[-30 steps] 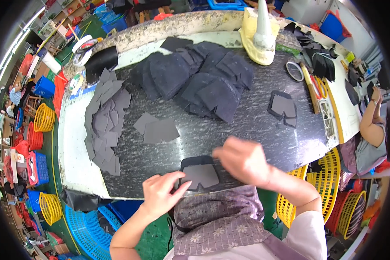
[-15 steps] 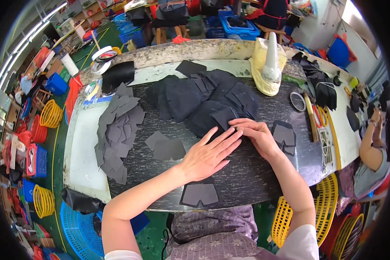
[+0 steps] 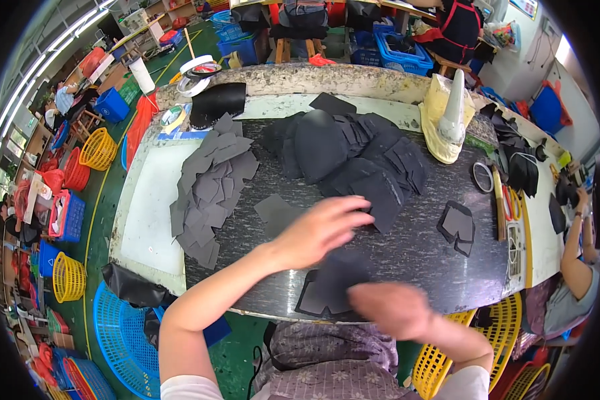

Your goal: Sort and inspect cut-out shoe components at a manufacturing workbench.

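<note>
My right hand [image 3: 393, 310], blurred by motion, pinches a dark fabric piece [image 3: 343, 267] just above the table's front edge. Beneath it lies a notched grey piece on a larger black piece [image 3: 313, 300], partly covered. My left hand [image 3: 323, 227] hovers with its fingers apart, close to the lower edge of a heap of black fabric pieces [image 3: 313, 147]. Under its wrist side, flat grey pieces [image 3: 273, 210] lie partly hidden. Another notched grey piece backed with black [image 3: 458, 227] rests to the right. Grey cut pieces [image 3: 210, 193] are piled at the left.
Tape rolls [image 3: 197, 77] and a black sheet [image 3: 217, 103] sit at the back left. A pale horn-shaped form [image 3: 452, 117] stands at the back right, near scissors [image 3: 512, 203]. Baskets, a blue one [image 3: 123, 340] among them, flank my lap. A co-worker's arm [image 3: 573, 260] shows at far right.
My right hand has come down from the black heap toward the front edge, with a dark piece in it. My left hand has lifted its fingers. The whole view has shifted.
</note>
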`<state>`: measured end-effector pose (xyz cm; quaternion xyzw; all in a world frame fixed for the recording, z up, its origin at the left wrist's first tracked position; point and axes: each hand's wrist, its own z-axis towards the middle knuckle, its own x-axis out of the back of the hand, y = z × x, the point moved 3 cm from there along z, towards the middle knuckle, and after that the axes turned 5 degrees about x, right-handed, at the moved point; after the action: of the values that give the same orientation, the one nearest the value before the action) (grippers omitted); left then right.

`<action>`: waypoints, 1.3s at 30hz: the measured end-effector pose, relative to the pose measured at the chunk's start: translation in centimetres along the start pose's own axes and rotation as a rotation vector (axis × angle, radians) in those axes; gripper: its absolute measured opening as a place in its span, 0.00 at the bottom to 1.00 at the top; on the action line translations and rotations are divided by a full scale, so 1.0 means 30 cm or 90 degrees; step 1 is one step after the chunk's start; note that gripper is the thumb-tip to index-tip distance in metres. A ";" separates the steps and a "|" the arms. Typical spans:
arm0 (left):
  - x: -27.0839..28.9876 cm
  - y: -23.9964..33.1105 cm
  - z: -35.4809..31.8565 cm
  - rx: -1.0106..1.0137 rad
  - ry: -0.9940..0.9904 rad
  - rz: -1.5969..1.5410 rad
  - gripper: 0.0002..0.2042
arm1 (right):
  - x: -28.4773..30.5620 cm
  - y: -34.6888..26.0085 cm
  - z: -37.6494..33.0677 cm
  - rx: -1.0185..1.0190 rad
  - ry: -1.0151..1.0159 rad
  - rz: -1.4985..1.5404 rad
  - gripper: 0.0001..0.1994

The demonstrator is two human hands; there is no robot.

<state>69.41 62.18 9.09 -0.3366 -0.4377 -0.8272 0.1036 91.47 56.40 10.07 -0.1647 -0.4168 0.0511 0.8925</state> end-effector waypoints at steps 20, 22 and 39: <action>0.256 -0.085 -0.314 0.214 0.082 0.020 0.22 | -0.032 0.100 0.225 -0.380 0.069 0.608 0.07; 0.233 -0.014 -0.318 0.125 0.185 0.065 0.23 | -0.038 0.090 0.142 -0.512 0.103 0.652 0.07; -0.123 0.244 -0.399 0.449 0.192 -0.655 0.14 | -0.105 -0.025 0.010 -0.375 0.104 0.373 0.22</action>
<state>70.00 47.86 6.82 0.0907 -0.7697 -0.6158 -0.1420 89.16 55.04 8.21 -0.5279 -0.2772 0.1677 0.7850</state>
